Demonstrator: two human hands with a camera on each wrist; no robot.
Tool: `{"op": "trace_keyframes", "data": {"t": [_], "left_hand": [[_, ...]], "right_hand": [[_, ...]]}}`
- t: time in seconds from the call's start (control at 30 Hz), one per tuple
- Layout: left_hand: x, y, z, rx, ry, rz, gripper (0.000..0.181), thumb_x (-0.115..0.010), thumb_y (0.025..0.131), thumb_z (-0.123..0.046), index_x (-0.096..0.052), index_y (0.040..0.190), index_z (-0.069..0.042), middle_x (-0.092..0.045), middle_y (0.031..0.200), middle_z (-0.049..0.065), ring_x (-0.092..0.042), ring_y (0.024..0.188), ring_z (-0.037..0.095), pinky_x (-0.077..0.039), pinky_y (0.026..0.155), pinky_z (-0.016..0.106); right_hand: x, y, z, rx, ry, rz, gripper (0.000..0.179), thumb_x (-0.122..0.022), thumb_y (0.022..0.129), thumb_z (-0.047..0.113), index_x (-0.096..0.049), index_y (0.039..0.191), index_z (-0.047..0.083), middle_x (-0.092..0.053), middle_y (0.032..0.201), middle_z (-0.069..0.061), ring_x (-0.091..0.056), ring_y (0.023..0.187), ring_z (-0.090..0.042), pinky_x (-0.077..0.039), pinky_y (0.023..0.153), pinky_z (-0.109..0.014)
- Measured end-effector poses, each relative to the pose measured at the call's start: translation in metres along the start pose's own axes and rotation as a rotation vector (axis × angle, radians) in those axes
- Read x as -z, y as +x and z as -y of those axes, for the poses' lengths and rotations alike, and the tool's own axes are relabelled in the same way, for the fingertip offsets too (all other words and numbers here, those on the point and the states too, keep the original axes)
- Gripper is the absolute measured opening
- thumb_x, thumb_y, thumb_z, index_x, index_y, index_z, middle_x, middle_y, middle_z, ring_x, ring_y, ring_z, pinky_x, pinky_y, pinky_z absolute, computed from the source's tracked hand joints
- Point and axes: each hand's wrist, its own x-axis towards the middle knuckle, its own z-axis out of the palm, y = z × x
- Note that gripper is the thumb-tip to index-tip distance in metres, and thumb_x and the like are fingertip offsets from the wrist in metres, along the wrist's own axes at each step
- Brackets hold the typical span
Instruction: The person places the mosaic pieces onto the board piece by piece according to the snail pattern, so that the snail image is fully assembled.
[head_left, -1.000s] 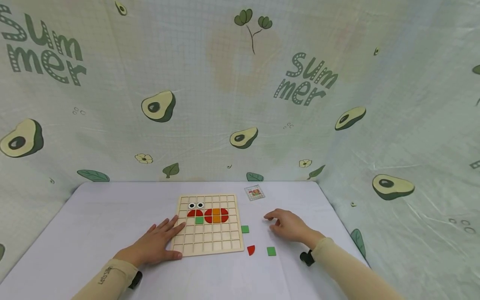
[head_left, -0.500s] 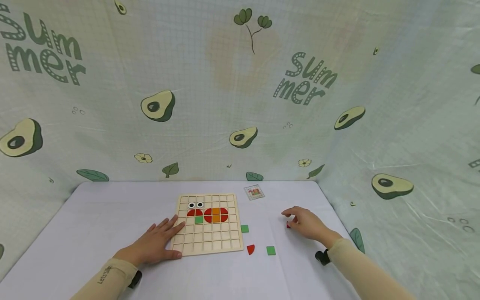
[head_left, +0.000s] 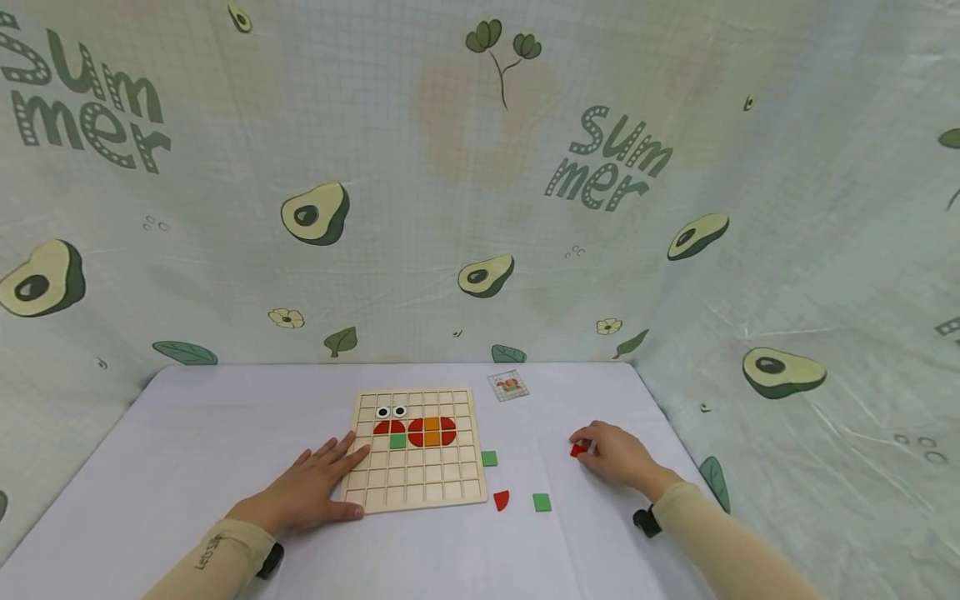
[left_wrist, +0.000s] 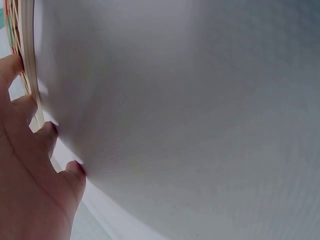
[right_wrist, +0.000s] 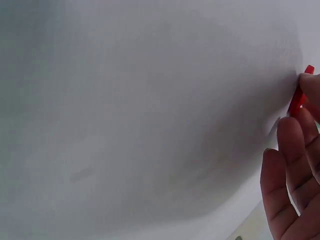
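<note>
My left hand (head_left: 311,483) lies with spread fingers along the left edge of the gridded wooden board (head_left: 420,493); the left wrist view catches its fingertips on the board's side. On the board are two eye pieces (head_left: 401,411), red quarter-circle tiles (head_left: 448,437), orange squares (head_left: 432,438) and one green square tile (head_left: 397,441). To the right of the board, my right hand (head_left: 617,457) pinches a red tile (head_left: 577,450) between thumb and fingers, close over the table. The right wrist view shows this tile (right_wrist: 297,97) edge-on, partly covered by the thumb.
Right of the board lie a green square (head_left: 490,458), a red quarter-circle (head_left: 502,500) and another green square (head_left: 542,502). A picture card (head_left: 508,385) lies behind them near the white table's (head_left: 262,408) back edge. A printed cloth (head_left: 405,183) hangs behind.
My right hand has moved right, away from the board, and the red tile in its fingers has come into sight. The left hand and the board have stayed in place.
</note>
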Motion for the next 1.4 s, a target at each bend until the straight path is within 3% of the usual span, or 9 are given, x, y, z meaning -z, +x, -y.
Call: {"op": "trace_keyframes", "data": {"t": [0.27,0.5,0.73,1.1,1.4], "left_hand": [[-0.003,0.0,0.002,0.01,0.004,0.0,0.102,-0.07,0.073,-0.072,-0.041,0.154,-0.019,-0.024,0.162,0.015,-0.022,0.145,0.046,-0.015,0.113,0.068],[-0.001,-0.001,0.001,-0.01,-0.005,-0.008,0.101,-0.07,0.073,-0.072,-0.041,0.154,-0.018,-0.025,0.162,0.016,-0.023,0.144,0.047,-0.016,0.111,0.069],[0.002,-0.003,0.0,-0.023,-0.009,-0.022,0.1,-0.07,0.074,-0.071,-0.042,0.153,-0.017,-0.025,0.161,0.017,-0.024,0.143,0.048,-0.017,0.111,0.069],[0.002,-0.004,-0.001,-0.02,-0.014,-0.021,0.099,-0.071,0.075,-0.069,-0.042,0.153,-0.016,-0.026,0.161,0.018,-0.023,0.143,0.048,-0.016,0.111,0.069],[0.001,-0.001,0.0,-0.011,-0.009,-0.01,0.101,-0.07,0.073,-0.071,-0.041,0.154,-0.018,-0.025,0.161,0.017,-0.023,0.144,0.048,-0.015,0.111,0.07]], "right_hand": [[-0.004,0.005,0.017,-0.001,0.066,0.033,0.024,-0.078,0.085,0.012,-0.074,0.109,0.016,-0.056,0.08,0.013,-0.05,0.07,-0.009,-0.048,0.065,-0.028],[-0.007,0.008,0.019,0.04,0.023,-0.006,0.027,-0.08,0.083,0.013,-0.074,0.109,0.018,-0.057,0.096,0.009,-0.049,0.07,-0.007,-0.047,0.065,-0.027],[-0.008,0.011,0.023,0.07,0.013,-0.014,0.028,-0.081,0.083,0.018,-0.073,0.11,0.019,-0.059,0.095,0.007,-0.049,0.072,-0.008,-0.047,0.064,-0.027],[-0.013,0.015,0.028,0.014,-0.011,-0.01,0.026,-0.08,0.084,0.017,-0.073,0.108,0.02,-0.057,0.091,0.008,-0.049,0.071,-0.009,-0.047,0.065,-0.029],[-0.012,0.016,0.029,-0.034,0.045,0.004,0.024,-0.081,0.083,0.015,-0.074,0.106,0.019,-0.057,0.087,0.008,-0.049,0.071,-0.012,-0.046,0.064,-0.031]]}}
